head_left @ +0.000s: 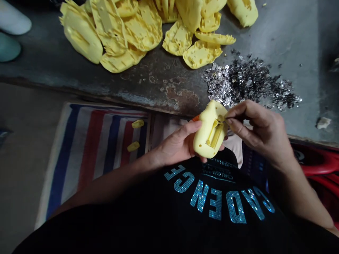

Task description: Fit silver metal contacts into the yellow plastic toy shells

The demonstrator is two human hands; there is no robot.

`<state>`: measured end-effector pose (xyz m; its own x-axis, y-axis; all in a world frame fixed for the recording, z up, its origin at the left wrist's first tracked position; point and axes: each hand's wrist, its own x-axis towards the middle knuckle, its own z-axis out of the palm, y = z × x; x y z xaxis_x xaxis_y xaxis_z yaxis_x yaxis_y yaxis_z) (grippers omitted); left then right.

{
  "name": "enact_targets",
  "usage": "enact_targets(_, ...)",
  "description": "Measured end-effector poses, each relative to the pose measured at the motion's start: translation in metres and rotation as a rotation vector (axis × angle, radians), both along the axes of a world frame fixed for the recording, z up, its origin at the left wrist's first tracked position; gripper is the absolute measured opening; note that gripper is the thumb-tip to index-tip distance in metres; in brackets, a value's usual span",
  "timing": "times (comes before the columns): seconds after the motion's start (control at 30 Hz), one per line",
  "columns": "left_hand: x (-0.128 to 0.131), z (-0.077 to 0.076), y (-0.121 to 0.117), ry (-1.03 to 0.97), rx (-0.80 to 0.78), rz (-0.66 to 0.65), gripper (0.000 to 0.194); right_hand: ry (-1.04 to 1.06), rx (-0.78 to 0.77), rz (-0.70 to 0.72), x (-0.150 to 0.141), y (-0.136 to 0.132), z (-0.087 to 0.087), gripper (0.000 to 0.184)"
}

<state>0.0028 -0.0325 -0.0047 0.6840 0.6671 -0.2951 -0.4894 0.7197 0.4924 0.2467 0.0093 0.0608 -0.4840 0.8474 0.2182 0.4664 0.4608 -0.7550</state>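
Note:
My left hand [177,143] grips a yellow plastic shell [209,135] from below, its open slot facing up, held over my lap in front of the table edge. My right hand [258,128] is closed in a pinch at the shell's upper right edge. Thumb and forefinger press on a tiny piece there that is too small to name. A bit of something orange shows behind the shell near my left fingers.
A heap of yellow plastic shells [132,31] lies on the worn grey table [159,79]. A pile of small shiny metal bits [249,83] sits at the table's right. A striped sack [90,144] with two yellow scraps lies at the left. A red object [317,160] sits at right.

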Motion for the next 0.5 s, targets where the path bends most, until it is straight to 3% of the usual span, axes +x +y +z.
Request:
enact_targets(0.2, 0.002, 0.006, -0.001, 0.05, 0.013, -0.083, 0.086, 0.012, -0.057, 0.087, 0.004, 0.011, 0.013, 0.009)
enact_targets(0.37, 0.004, 0.011, 0.0, 0.018, 0.048, -0.135, 0.069, 0.01, -0.117, 0.116, 0.003, 0.019, 0.018, 0.008)
enact_targets(0.5, 0.004, 0.01, 0.0, 0.008, 0.063, -0.133, 0.067, -0.056, -0.085, 0.104, 0.003, 0.021, 0.019, 0.01)
